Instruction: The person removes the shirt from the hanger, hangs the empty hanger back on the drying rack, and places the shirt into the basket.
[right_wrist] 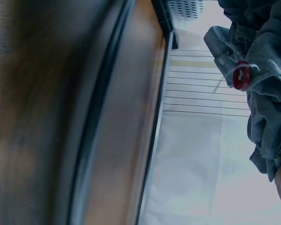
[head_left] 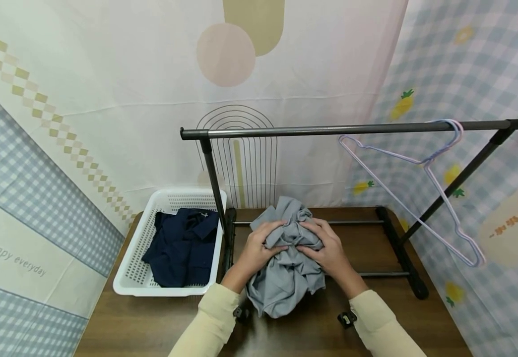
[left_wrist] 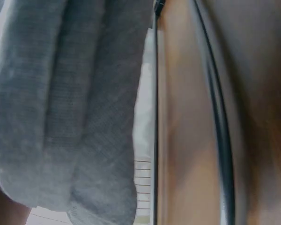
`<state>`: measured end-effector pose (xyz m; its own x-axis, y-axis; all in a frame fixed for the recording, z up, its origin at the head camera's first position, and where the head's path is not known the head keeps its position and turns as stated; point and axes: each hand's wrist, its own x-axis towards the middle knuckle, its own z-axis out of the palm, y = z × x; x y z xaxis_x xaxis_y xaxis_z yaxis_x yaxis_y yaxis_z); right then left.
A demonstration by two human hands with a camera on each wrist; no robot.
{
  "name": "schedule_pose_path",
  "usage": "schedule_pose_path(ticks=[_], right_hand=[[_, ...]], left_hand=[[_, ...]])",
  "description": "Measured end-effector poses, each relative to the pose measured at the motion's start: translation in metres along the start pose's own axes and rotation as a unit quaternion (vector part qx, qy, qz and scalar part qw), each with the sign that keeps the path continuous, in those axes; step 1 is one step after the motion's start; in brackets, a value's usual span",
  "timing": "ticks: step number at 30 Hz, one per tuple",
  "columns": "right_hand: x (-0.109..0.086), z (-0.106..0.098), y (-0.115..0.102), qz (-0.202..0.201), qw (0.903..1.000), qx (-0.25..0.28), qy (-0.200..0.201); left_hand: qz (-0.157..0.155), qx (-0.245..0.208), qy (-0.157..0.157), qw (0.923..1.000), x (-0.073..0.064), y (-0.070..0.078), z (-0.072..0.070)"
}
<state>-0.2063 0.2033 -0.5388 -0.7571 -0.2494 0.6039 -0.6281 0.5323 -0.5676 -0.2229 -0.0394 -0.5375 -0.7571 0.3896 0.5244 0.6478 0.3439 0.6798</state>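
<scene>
A crumpled grey garment (head_left: 286, 267) is bunched between the two hands in the middle of the head view, held up over the rack's base. My left hand (head_left: 259, 248) grips its left side, with fingertips and thumb sunk into the folds. From the other side my right hand (head_left: 328, 248) grips it in the same way. In the left wrist view, the grey garment (left_wrist: 93, 117) fills the left half as broad folds. A button and a red tag (right_wrist: 241, 76) show on the cloth in the right wrist view, where most of the hand is out of frame.
A white basket (head_left: 127, 270) with dark navy clothing (head_left: 183, 253) stands left on the wooden table (head_left: 152, 322). Behind the hands rises a black rack with a top bar (head_left: 308, 131). One or more pale purple wire hangers (head_left: 388, 198) hang from its right end.
</scene>
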Motion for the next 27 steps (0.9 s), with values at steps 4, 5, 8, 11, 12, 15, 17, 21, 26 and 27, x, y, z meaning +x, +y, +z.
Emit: schedule_pose_path(ticks=[4, 5, 8, 11, 12, 15, 17, 21, 26, 27], right_hand=[[0.008, -0.005, -0.008, -0.007, 0.9999, 0.008, -0.008], [0.010, -0.007, -0.010, -0.008, 0.9999, 0.007, -0.008], [0.015, -0.012, -0.016, -0.009, 1.0000, 0.001, -0.002], [0.021, -0.018, -0.022, -0.014, 0.9999, -0.008, 0.003], [0.023, -0.020, -0.024, -0.016, 0.9998, -0.010, 0.003], [0.028, -0.026, -0.030, -0.019, 0.9997, -0.012, 0.003], [0.031, -0.029, -0.034, -0.021, 0.9997, -0.012, 0.005], [0.035, -0.035, -0.044, -0.028, 0.9995, -0.011, 0.011], [0.038, -0.041, -0.054, -0.033, 0.9992, -0.006, 0.019], [0.038, -0.042, -0.057, -0.032, 0.9993, -0.001, 0.019]], left_hand=[[0.011, 0.000, 0.012, 0.9999, 0.003, 0.008, -0.009], [0.012, 0.001, 0.012, 0.9999, 0.005, 0.010, -0.011], [0.009, 0.001, 0.005, 0.9999, 0.010, 0.016, -0.015], [0.009, 0.001, 0.002, 1.0000, 0.015, 0.022, -0.019], [0.010, 0.001, 0.003, 0.9999, 0.017, 0.025, -0.021], [0.015, 0.004, 0.009, 0.9998, 0.020, 0.032, -0.026], [0.019, 0.003, 0.010, 0.9998, 0.022, 0.038, -0.030], [0.029, 0.008, 0.010, 0.9995, 0.024, 0.049, -0.038], [0.043, 0.023, 0.013, 0.9987, 0.026, 0.063, -0.047], [0.045, 0.023, 0.013, 0.9986, 0.026, 0.066, -0.049]])
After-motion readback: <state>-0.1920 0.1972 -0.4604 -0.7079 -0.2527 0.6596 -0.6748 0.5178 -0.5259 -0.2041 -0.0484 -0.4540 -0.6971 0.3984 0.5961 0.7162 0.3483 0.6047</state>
